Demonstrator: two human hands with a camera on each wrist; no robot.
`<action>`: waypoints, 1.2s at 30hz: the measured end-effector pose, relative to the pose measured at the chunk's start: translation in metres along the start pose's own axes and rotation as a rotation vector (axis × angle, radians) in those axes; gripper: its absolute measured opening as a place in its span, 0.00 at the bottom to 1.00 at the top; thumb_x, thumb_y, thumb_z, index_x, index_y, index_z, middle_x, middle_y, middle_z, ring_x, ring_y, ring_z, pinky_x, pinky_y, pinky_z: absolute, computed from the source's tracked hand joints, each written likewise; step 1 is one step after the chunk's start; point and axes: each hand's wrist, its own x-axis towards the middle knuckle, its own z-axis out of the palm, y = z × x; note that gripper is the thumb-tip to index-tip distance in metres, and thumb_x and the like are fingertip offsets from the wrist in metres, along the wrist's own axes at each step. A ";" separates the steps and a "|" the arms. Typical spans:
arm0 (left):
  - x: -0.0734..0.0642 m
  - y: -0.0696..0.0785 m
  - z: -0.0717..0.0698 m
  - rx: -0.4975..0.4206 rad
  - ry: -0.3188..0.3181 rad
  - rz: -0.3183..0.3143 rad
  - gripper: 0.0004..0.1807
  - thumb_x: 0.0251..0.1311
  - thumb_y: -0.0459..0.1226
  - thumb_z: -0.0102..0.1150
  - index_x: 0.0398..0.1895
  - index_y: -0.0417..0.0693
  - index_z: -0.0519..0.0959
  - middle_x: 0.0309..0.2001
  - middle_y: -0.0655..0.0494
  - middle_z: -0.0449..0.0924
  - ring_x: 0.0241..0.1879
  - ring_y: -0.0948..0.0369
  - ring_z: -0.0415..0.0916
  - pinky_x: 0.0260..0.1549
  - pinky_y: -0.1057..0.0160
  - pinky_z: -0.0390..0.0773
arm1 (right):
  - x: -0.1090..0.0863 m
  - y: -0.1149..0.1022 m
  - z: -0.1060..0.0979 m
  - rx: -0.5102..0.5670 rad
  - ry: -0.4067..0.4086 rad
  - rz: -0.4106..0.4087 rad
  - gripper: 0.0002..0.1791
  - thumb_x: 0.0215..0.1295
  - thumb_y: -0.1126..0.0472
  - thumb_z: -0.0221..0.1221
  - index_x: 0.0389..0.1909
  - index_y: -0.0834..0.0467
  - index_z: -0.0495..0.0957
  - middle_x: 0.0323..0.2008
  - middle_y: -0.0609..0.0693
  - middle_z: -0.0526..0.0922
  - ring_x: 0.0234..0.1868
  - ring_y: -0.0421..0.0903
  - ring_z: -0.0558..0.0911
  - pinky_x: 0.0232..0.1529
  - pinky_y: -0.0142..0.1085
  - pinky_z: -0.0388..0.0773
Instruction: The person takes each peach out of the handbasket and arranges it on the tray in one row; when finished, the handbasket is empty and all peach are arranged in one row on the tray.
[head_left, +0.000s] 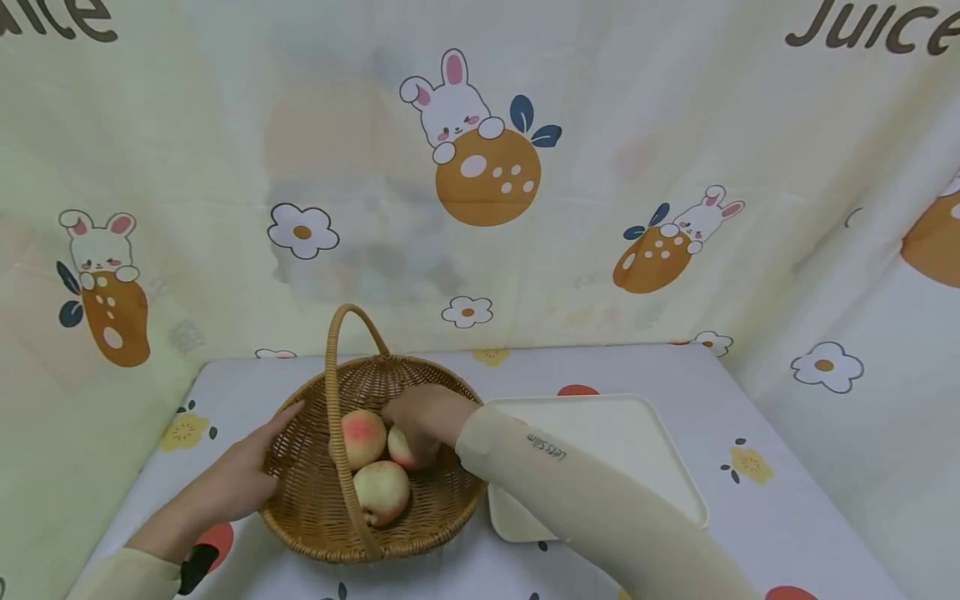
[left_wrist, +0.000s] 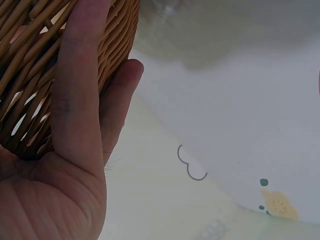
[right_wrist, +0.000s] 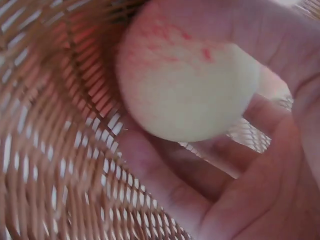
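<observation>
A round wicker basket [head_left: 300,517] with a tall arched handle holds several peaches, pale yellow with a red blush. Inside it, my right hand [head_left: 431,412] grips one peach [head_left: 401,447], partly covered by the hand in the head view. From close by in the right wrist view, fingers and thumb curl round this peach [right_wrist: 190,95]. A red-topped peach [head_left: 364,439] and a paler peach [head_left: 382,493] lie beside it. My left hand [head_left: 236,479] rests against the basket's left side, its fingers stretched along the wicker wall [left_wrist: 117,45].
Right of the basket lies a cream rectangular tray [head_left: 622,450], partly covered by my right sleeve [head_left: 570,475]. A patterned white cloth [head_left: 795,517] covers the table. Behind it hangs a printed curtain [head_left: 570,275]. The basket handle [head_left: 332,375] arches up between my two hands.
</observation>
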 end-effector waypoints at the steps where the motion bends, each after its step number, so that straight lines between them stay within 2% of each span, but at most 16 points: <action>1: 0.000 -0.001 0.000 0.002 0.001 0.000 0.58 0.39 0.17 0.53 0.81 0.41 0.47 0.74 0.24 0.51 0.70 0.28 0.53 0.58 0.31 0.65 | -0.001 0.002 -0.003 0.004 -0.002 0.005 0.24 0.42 0.60 0.77 0.41 0.45 0.76 0.38 0.42 0.78 0.39 0.42 0.73 0.40 0.36 0.74; 4: 0.000 -0.003 0.000 0.008 0.004 0.001 0.58 0.39 0.18 0.53 0.81 0.41 0.47 0.73 0.24 0.52 0.69 0.29 0.54 0.57 0.33 0.67 | -0.009 0.011 -0.013 0.094 -0.005 0.007 0.29 0.41 0.59 0.78 0.45 0.45 0.75 0.38 0.42 0.78 0.39 0.43 0.73 0.38 0.37 0.74; 6: 0.001 -0.003 0.000 0.013 0.004 0.001 0.57 0.40 0.18 0.53 0.81 0.41 0.47 0.73 0.24 0.52 0.69 0.30 0.56 0.55 0.36 0.70 | -0.015 0.019 -0.019 0.168 0.032 -0.002 0.32 0.40 0.57 0.78 0.47 0.46 0.74 0.38 0.42 0.78 0.38 0.43 0.75 0.38 0.37 0.74; 11: 0.001 -0.004 -0.001 0.007 -0.006 -0.009 0.57 0.40 0.18 0.53 0.81 0.40 0.47 0.73 0.23 0.51 0.69 0.29 0.56 0.54 0.36 0.71 | -0.040 0.042 -0.029 0.313 0.187 -0.096 0.36 0.38 0.52 0.77 0.51 0.47 0.70 0.40 0.42 0.78 0.38 0.43 0.78 0.38 0.37 0.76; 16: 0.001 -0.006 -0.001 0.011 -0.006 -0.009 0.57 0.40 0.18 0.52 0.81 0.40 0.47 0.73 0.23 0.52 0.68 0.29 0.56 0.55 0.34 0.70 | -0.069 0.071 -0.021 0.476 0.382 -0.200 0.46 0.43 0.44 0.73 0.68 0.43 0.69 0.56 0.41 0.77 0.49 0.39 0.77 0.45 0.39 0.76; 18: 0.001 -0.006 -0.001 0.010 -0.008 -0.011 0.56 0.40 0.18 0.52 0.81 0.40 0.47 0.73 0.23 0.52 0.68 0.29 0.57 0.55 0.34 0.69 | -0.079 0.085 -0.010 0.598 0.449 -0.217 0.45 0.44 0.43 0.73 0.69 0.39 0.70 0.59 0.40 0.76 0.52 0.40 0.77 0.47 0.41 0.77; 20: 0.000 -0.006 -0.001 0.006 -0.011 -0.013 0.56 0.40 0.18 0.52 0.81 0.40 0.47 0.73 0.23 0.52 0.68 0.29 0.57 0.55 0.34 0.69 | -0.089 0.099 0.002 0.731 0.493 -0.215 0.42 0.46 0.44 0.75 0.67 0.39 0.73 0.59 0.41 0.77 0.53 0.42 0.77 0.47 0.44 0.78; 24: 0.001 -0.005 -0.001 0.004 -0.013 -0.016 0.56 0.40 0.18 0.52 0.81 0.39 0.47 0.73 0.23 0.52 0.68 0.29 0.57 0.55 0.33 0.69 | -0.103 0.130 0.035 1.007 0.553 -0.187 0.36 0.46 0.53 0.78 0.58 0.49 0.73 0.52 0.49 0.78 0.48 0.49 0.80 0.45 0.46 0.80; 27: 0.000 -0.004 -0.001 0.002 -0.016 -0.023 0.56 0.40 0.18 0.52 0.81 0.39 0.47 0.73 0.23 0.52 0.68 0.29 0.57 0.55 0.33 0.69 | -0.113 0.151 0.062 1.146 0.587 -0.169 0.37 0.48 0.60 0.76 0.59 0.56 0.70 0.55 0.56 0.76 0.49 0.54 0.81 0.45 0.47 0.80; 30: 0.001 -0.003 0.000 0.003 -0.022 -0.031 0.56 0.41 0.19 0.52 0.81 0.40 0.47 0.73 0.23 0.51 0.68 0.29 0.57 0.55 0.33 0.69 | -0.123 0.167 0.091 1.199 0.598 -0.140 0.38 0.51 0.63 0.74 0.64 0.57 0.69 0.59 0.58 0.74 0.51 0.56 0.81 0.45 0.46 0.81; 33: 0.001 -0.004 -0.001 0.012 -0.023 -0.035 0.56 0.42 0.19 0.52 0.81 0.40 0.47 0.74 0.24 0.51 0.68 0.29 0.57 0.55 0.33 0.70 | -0.129 0.180 0.118 1.200 0.563 -0.101 0.37 0.53 0.63 0.73 0.65 0.57 0.71 0.59 0.59 0.76 0.51 0.56 0.81 0.45 0.45 0.81; 36: 0.001 -0.005 -0.001 0.017 -0.020 -0.033 0.56 0.42 0.19 0.52 0.81 0.41 0.47 0.74 0.24 0.51 0.68 0.29 0.57 0.55 0.34 0.70 | -0.132 0.188 0.141 1.196 0.507 -0.079 0.34 0.54 0.62 0.72 0.63 0.59 0.73 0.57 0.60 0.77 0.51 0.56 0.81 0.46 0.45 0.81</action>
